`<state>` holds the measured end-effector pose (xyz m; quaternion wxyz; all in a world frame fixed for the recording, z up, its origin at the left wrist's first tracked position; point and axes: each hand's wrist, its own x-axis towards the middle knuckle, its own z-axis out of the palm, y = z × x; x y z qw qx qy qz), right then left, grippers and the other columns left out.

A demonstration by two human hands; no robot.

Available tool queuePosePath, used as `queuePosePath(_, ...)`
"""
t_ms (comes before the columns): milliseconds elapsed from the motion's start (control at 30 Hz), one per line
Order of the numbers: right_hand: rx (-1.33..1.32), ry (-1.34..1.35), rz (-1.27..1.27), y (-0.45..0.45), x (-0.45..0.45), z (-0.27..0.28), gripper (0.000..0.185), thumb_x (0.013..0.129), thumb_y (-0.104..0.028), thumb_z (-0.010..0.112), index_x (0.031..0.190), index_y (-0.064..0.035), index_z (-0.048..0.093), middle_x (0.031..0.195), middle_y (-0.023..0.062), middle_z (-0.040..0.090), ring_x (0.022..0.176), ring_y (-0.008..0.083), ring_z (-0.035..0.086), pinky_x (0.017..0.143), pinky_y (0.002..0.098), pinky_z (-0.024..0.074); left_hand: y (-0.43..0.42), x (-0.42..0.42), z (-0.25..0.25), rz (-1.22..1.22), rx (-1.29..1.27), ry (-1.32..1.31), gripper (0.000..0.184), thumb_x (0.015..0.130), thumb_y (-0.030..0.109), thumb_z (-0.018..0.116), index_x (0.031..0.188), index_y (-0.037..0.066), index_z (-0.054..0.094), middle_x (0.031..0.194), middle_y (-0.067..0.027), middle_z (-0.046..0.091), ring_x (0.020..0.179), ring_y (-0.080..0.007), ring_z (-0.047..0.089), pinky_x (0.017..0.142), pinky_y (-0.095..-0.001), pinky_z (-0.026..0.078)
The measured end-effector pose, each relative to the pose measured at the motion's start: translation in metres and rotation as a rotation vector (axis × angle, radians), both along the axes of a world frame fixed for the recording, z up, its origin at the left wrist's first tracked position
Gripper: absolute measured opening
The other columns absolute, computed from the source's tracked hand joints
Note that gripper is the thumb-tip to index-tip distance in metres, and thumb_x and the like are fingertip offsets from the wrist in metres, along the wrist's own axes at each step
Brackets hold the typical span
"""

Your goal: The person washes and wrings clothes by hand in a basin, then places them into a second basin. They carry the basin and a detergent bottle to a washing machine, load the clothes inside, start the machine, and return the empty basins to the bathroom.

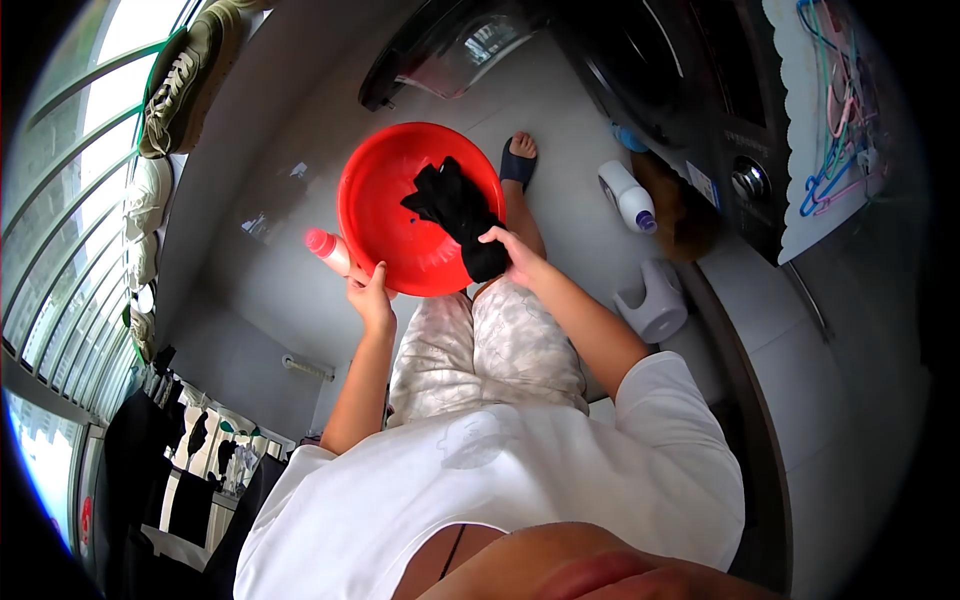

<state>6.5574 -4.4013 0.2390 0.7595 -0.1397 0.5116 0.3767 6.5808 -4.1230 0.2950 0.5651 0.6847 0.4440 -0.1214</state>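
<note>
"Red basin [370, 215]! Who has it?"

"One person, with two hands. It is up off the floor [260, 165], just past the knees."

"What does the left hand [372, 300] do?"

"Its thumb is over the basin's edge, so it looks clamped on there. A pink bottle [334, 252] is at that hand too. Most of the fingers are hidden, so I can't tell just how they hold the bottle."

"And the right hand [515, 258]?"

"Its fingers are closed on the black cloth [455, 205], at the end near the person. That end hangs over the edge. The rest lies inside the basin."

"So what step is this?"

"I think it is the holding step: basin, cloth and bottle all held together."

"What does the next move need?"

"A tight left hand, I'd say, so the basin doesn't tip and the bottle doesn't drop. The right hand should keep a good grip on the cloth, or it might slide off."
</note>
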Motion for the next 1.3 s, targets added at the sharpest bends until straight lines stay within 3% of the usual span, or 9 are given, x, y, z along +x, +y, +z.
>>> queuePosePath(167, -0.216, -0.338, -0.759, -0.157, 0.104, -0.038, 0.056, 0.095, -0.032, 0.065, 0.136, 0.0032, 0.051, 0.129, 0.0156, 0.063, 0.119, 0.0305, 0.059, 0.108, 0.0427, 0.0473, -0.030, -0.003, 0.009, -0.002, -0.004, 0.021, 0.029, 0.089, -0.001, 0.069, 0.115, -0.001, 0.058, 0.111, -0.0079, 0.066, 0.098, -0.0156, 0.062, 0.091, -0.0296, 0.050)
queuePosePath(267, -0.211, -0.737, -1.270, -0.194, 0.168, -0.028, 0.049, 0.102, -0.048, 0.050, 0.146, -0.0290, 0.047, 0.138, 0.0087, 0.061, 0.137, 0.0342, 0.047, 0.117, 0.0441, 0.0375, -0.044, -0.007, 0.015, -0.033, -0.063, -0.016, 0.035, 0.089, -0.001, 0.067, 0.123, -0.002, 0.058, 0.113, -0.0067, 0.065, 0.099, -0.0143, 0.061, 0.093, -0.0288, 0.048)
queuePosePath(433, -0.416, -0.508, -0.375, -0.102, 0.137, -0.047, 0.044, 0.105, -0.028, 0.049, 0.143, -0.0067, 0.048, 0.125, 0.0197, 0.064, 0.111, 0.0280, 0.064, 0.097, 0.0381, 0.0520, -0.041, -0.019, 0.012, -0.120, -0.099, 0.037, 0.039, 0.091, -0.002, 0.066, 0.129, 0.000, 0.058, 0.117, -0.0066, 0.066, 0.104, -0.0139, 0.062, 0.095, -0.0282, 0.047)
queuePosePath(533, -1.145, -0.830, -0.092, -0.047, 0.152, -0.023, 0.040, 0.089, -0.001, 0.063, 0.128, -0.0046, 0.055, 0.122, 0.0123, 0.060, 0.106, 0.0243, 0.061, 0.091, 0.0346, 0.0522, -0.049, -0.013, 0.018, -0.115, -0.100, 0.067, 0.041, 0.091, -0.002, 0.066, 0.131, -0.001, 0.057, 0.119, -0.0063, 0.066, 0.104, -0.0138, 0.061, 0.096, -0.0286, 0.047)
queuePosePath(567, -1.580, -1.160, 0.131, -0.043, 0.176, 0.009, 0.045, 0.081, -0.001, 0.067, 0.124, -0.0094, 0.059, 0.130, 0.0128, 0.055, 0.113, 0.0273, 0.058, 0.091, 0.0372, 0.0511, -0.046, -0.016, 0.014, -0.113, -0.100, 0.066, 0.041, 0.091, -0.002, 0.066, 0.131, -0.001, 0.057, 0.119, -0.0063, 0.066, 0.104, -0.0138, 0.061, 0.096, -0.0286, 0.047)
queuePosePath(667, -1.846, -1.600, 0.266, 0.000, 0.271, 0.088, 0.043, 0.081, -0.020, 0.070, 0.124, -0.0195, 0.063, 0.138, 0.0058, 0.053, 0.129, 0.0308, 0.048, 0.113, 0.0492, 0.0339, -0.037, -0.030, 0.009, -0.127, -0.122, 0.076, 0.043, 0.091, -0.002, 0.065, 0.133, 0.000, 0.055, 0.127, -0.0078, 0.063, 0.112, -0.0154, 0.060, 0.099, -0.0305, 0.046)
queuePosePath(767, -1.796, -1.649, 0.794, 0.032, 0.295, 0.040, 0.020, 0.088, -0.032, 0.067, 0.095, -0.0154, 0.076, 0.111, 0.0020, 0.067, 0.126, 0.0242, 0.051, 0.119, 0.0498, 0.0263, -0.038, -0.028, 0.019, -0.007, -0.126, -0.052, 0.041, 0.090, -0.003, 0.066, 0.130, -0.001, 0.057, 0.126, -0.0089, 0.063, 0.110, -0.0147, 0.059, 0.100, -0.0303, 0.045)
queuePosePath(967, -1.955, -1.607, 0.724, 0.014, 0.259, 0.034, 0.013, 0.085, -0.028, 0.070, 0.085, -0.0158, 0.076, 0.087, 0.0008, 0.064, 0.105, 0.0201, 0.059, 0.118, 0.0435, 0.0297, 0.009, -0.058, 0.024, 0.153, -0.186, 0.046, 0.046, 0.092, 0.002, 0.063, 0.136, 0.002, 0.051, 0.133, -0.0104, 0.059, 0.120, -0.0215, 0.058, 0.103, -0.0358, 0.048)
queuePosePath(1300, -2.153, -1.252, 1.062, -0.114, 0.157, 0.044, 0.035, 0.074, -0.015, 0.076, 0.108, -0.0215, 0.072, 0.110, -0.0008, 0.064, 0.118, 0.0195, 0.054, 0.121, 0.0435, 0.0262, 0.034, -0.075, 0.043, 0.265, -0.118, 0.131, 0.043, 0.091, 0.001, 0.063, 0.132, 0.001, 0.053, 0.128, -0.0106, 0.062, 0.114, -0.0219, 0.062, 0.099, -0.0347, 0.051)
